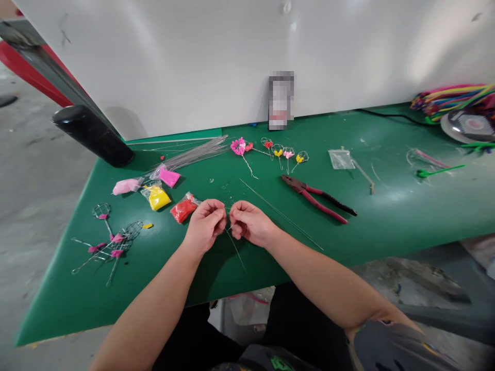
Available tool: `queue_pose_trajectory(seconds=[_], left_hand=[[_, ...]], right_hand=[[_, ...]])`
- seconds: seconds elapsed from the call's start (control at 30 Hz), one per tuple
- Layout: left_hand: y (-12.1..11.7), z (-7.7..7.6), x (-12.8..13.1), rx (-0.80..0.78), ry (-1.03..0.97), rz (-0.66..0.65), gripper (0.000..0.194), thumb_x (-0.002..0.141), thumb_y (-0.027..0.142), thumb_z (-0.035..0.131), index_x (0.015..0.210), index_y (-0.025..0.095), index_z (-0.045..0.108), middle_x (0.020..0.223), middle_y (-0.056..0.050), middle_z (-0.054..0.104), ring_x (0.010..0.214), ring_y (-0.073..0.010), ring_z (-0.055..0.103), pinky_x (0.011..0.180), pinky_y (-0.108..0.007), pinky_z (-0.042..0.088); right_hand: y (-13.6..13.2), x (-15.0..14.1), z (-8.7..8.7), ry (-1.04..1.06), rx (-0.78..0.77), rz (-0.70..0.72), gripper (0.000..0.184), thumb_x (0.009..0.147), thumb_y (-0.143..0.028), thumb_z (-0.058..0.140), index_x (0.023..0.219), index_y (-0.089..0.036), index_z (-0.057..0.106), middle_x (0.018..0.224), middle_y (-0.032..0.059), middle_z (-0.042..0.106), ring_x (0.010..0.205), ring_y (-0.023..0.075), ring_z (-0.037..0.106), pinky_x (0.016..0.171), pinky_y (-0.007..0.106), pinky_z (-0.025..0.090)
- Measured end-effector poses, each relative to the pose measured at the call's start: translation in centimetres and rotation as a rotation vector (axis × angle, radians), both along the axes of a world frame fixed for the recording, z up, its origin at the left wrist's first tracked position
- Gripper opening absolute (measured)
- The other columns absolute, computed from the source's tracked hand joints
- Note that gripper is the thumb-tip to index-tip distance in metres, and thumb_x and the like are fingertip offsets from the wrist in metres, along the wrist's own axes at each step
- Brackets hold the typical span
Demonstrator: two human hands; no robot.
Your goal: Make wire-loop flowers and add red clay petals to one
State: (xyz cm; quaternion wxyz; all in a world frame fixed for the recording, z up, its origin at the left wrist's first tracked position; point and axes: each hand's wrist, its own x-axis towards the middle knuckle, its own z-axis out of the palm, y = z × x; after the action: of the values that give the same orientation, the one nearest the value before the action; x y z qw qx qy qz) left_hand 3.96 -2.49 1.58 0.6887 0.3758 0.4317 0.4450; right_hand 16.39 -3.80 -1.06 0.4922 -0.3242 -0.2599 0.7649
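Observation:
My left hand (204,226) and my right hand (249,224) meet above the green table top (390,221), fingertips close together. Both pinch a thin metal wire (235,248), whose free end slants down and toward me below the hands. Its small twisted part, if any, is hidden by my fingers. A longer straight wire (282,215) lies just beyond my right hand. Closest to my left hand is a red bag of clay (183,208). Red-handled pliers (313,198) lie to the right of my right hand.
Yellow, pink and magenta clay bags, a bundle of steel wires (193,156), wire-framed flowers (270,152) and wire loops (112,242) lie on the table. A black bottle (93,135) lies at the left; colourful pipe cleaners (452,99) sit far right.

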Motion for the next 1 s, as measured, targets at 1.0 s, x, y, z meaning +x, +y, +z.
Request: queue_pose_trajectory(seconds=[1.0], left_hand=[[-0.1, 0.1, 0.2, -0.105, 0.002, -0.003, 0.011, 0.06, 0.017, 0.055, 0.069, 0.018, 0.049, 0.041, 0.007, 0.045, 0.038, -0.0073, 0.042, 0.037, -0.018, 0.025]], right_hand=[[0.3, 0.4, 1.1, -0.02, -0.145, 0.073, 0.012, 0.059, -0.014, 0.046, 0.059, -0.02, 0.036, 0.045, -0.009, 0.042, 0.032, 0.0038, 0.028, 0.033, 0.018, 0.023]])
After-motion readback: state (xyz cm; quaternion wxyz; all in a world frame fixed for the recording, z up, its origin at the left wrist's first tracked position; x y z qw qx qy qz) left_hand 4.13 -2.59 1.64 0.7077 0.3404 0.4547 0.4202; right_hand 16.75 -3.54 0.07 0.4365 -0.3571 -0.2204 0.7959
